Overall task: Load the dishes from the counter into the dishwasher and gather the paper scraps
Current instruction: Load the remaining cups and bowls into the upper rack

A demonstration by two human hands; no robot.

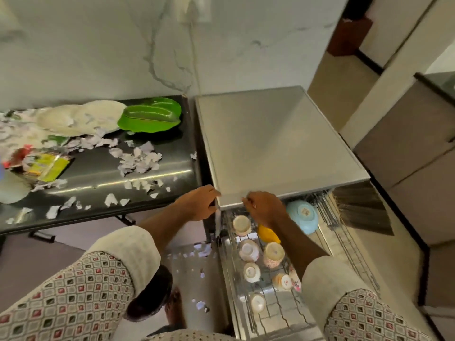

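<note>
The front lip of the dishwasher (275, 143), a flat brushed-steel top w/ rounded edge, is being touched by both hands. The left hand (199, 203) is being curled at the lip's left corner, fingers bent; whether anything is actually pinched can't be told. The right hand (264, 209) is being held just right of it, fingertips tucked at the lip's underside, grip depth hidden.

Directly below the right hand, a wire rack (278, 279) is being shown pulled out, w/ small round cups (248, 249) upturned on it, a yellow item (268, 235) under the wrist, and a pale blue bowl (301, 215) tilted just to its right.

Well left of the left hand, on a dark glossy counter (103, 173), white plates (81, 119), a green leaf-shaped plate (150, 116) and torn, ragged paper scraps (138, 161) are being left.
</note>
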